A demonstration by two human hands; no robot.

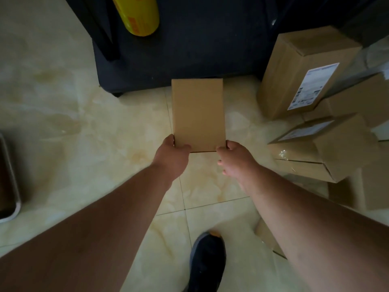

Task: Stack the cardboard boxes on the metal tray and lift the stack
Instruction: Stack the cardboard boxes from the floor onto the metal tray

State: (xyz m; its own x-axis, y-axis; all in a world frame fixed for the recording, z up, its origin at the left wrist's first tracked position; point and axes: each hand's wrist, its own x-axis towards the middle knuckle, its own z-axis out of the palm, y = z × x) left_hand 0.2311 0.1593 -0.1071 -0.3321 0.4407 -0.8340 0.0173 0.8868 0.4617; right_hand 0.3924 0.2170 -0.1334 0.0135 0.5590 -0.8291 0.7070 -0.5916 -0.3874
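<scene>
The left hand and right hand are pinching the near corners of a plain cardboard box, which is extending away from the grip above the tiled floor; the metal tray is lying far left.

Both hands, left and right, grip a plain cardboard box above the tiled floor.
</scene>
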